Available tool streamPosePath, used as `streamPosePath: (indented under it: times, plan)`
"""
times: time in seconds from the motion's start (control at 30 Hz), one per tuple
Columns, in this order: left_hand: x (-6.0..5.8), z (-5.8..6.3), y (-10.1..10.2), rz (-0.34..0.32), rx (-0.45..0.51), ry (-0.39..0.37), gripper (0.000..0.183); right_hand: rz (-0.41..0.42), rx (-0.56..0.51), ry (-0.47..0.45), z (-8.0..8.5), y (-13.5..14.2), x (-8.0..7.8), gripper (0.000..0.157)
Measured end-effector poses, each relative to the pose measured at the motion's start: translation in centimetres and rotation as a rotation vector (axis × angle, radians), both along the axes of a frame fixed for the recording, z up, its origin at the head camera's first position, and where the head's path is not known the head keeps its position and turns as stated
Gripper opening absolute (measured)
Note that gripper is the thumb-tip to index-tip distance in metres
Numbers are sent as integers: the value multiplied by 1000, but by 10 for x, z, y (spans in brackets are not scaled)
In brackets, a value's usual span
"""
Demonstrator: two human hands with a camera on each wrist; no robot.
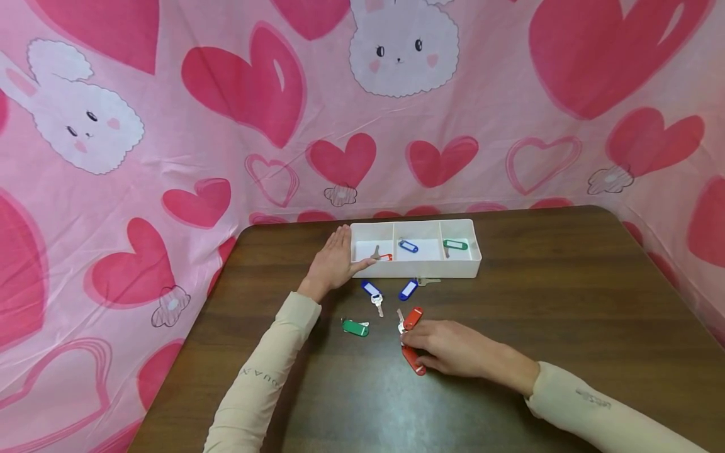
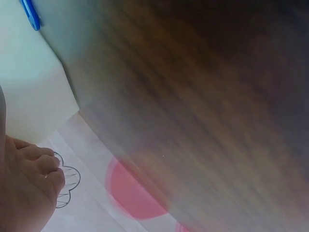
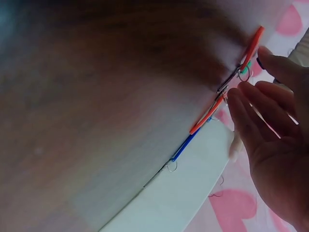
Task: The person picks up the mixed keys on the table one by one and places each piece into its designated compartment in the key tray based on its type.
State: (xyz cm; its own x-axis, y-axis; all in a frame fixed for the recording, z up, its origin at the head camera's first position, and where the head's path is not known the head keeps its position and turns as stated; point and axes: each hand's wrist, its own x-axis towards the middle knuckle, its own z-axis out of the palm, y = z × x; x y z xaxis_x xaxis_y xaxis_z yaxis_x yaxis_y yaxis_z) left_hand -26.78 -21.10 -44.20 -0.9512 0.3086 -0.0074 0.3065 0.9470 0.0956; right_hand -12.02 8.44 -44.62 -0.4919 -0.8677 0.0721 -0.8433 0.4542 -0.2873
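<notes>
With straight fingers along its left end and the thumb at the front wall, my left hand touches a white three-compartment tray. My right hand reaches low over the table to two keys with red key tags. Its thumb is beside the nearer red tag, while the fingertips are right at the keys. The farther red tag lies just beyond the fingers, next to a silver key. In the right wrist view, a gap shows between thumb and fingers.
Two blue-tagged keys and a green tag lie before the tray. Inside it are a red tag at left, a blue tag in the middle and a green tag at right. A pink heart-print cloth hangs behind.
</notes>
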Motion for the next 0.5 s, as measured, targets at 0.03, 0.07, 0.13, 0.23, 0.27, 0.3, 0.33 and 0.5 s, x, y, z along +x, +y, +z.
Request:
streamPosePath:
  times: [0.03, 0.07, 0.13, 0.23, 0.27, 0.3, 0.33, 0.5]
  plan:
    - [0, 0, 0, -1, 1, 0, 112, -3, 9, -3, 0, 0, 0, 44]
    - [0, 0, 0, -1, 2, 0, 112, -5, 15, -8, 0, 0, 0, 45]
    - [0, 0, -1, -1, 6, -1, 112, -11, 31, -17, 0, -1, 0, 46]
    - [-1, -1, -1, 0, 10, -2, 113, -15, 43, -21, 0, -2, -1, 45]
    - [-1, -1, -1, 1, 11, -2, 113, -16, 45, -20, 0, -3, -2, 45]
    - [-1, -1, -1, 2, 12, -3, 113, -18, 47, -17, -1, -3, -2, 44]
    - [-1, -1, -1, 2, 12, -2, 113, -18, 46, -14, 0, -4, -3, 43]
    - [-2, -3, -1, 0, 15, -3, 113, 2, 17, 31, -2, -6, -4, 30]
